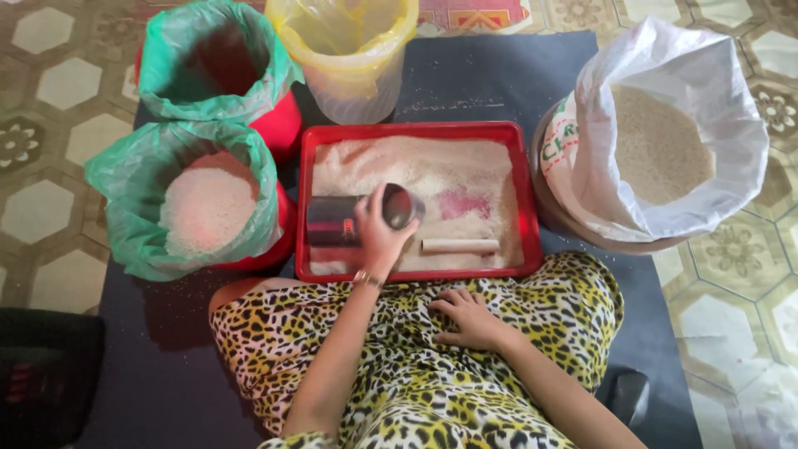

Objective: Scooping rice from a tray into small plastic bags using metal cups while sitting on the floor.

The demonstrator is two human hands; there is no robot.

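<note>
Right hand (467, 320) flat on leopard-print lap, left hand (378, 233) gripping dark tin can (349, 218), over red tray (524, 199).

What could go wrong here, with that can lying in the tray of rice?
1. The left hand holds the dark can on its side, so rice may spill over the low rim of the red tray onto the mat, where stray grains already lie.
2. The big white sack stands open beside the tray; a knock might tip it.
</note>
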